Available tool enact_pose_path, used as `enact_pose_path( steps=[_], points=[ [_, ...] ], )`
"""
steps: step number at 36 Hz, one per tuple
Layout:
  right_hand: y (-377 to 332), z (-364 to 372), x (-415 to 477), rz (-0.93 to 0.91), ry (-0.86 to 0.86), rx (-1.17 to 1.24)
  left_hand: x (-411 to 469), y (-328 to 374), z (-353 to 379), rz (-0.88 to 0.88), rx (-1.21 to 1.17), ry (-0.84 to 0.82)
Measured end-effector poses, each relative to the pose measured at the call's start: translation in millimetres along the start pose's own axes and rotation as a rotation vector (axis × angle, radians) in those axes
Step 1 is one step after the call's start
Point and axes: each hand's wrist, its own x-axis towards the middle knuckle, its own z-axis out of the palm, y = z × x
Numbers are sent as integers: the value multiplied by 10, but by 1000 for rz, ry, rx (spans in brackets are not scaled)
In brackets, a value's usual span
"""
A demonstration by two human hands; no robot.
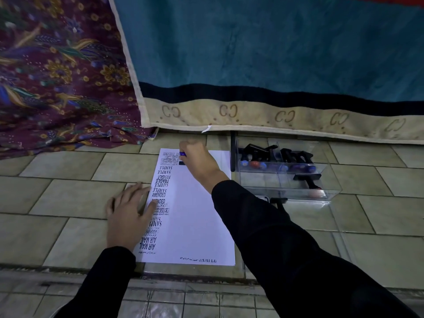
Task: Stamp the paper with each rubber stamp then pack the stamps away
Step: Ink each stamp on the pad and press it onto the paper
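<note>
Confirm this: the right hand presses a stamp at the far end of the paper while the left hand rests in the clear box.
Not quite. In the head view the left hand lies flat on the paper's left edge, not in the clear box. The right hand does press a stamp at the far end.

Teal rug (275,49), floral cloth (57,72), tiles (68,193)

My left hand (128,216) and right hand (198,161) were bare, no rings or watch that I saw, both arms wore long plain black sleeves (286,239), snug to the wrists.
</note>
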Motion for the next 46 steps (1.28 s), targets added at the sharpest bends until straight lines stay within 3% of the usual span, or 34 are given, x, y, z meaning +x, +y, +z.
enact_pose_path(
  steps=[5, 18, 27, 31, 38, 46],
  points=[
    [18, 56, -61, -46, 30, -43, -15, 17, -16, 5, -4, 6],
    [14, -16, 84, 62, -26, 26, -18, 30, -32, 3, 5, -2],
    [190, -533, -73, 65, 417, 316, -8, 18, -20, 6, -8, 4],
    [268, -803, -375, 46, 550, 286, -7, 6, -12, 4, -9, 8],
    [480, -1027, -1204, 157, 523, 315, -6, 6, -13, 13, -3, 14],
    [814, -1057, -2212, 245, 666, 138, -9, 8, -6, 12, -8, 14]
  ],
)
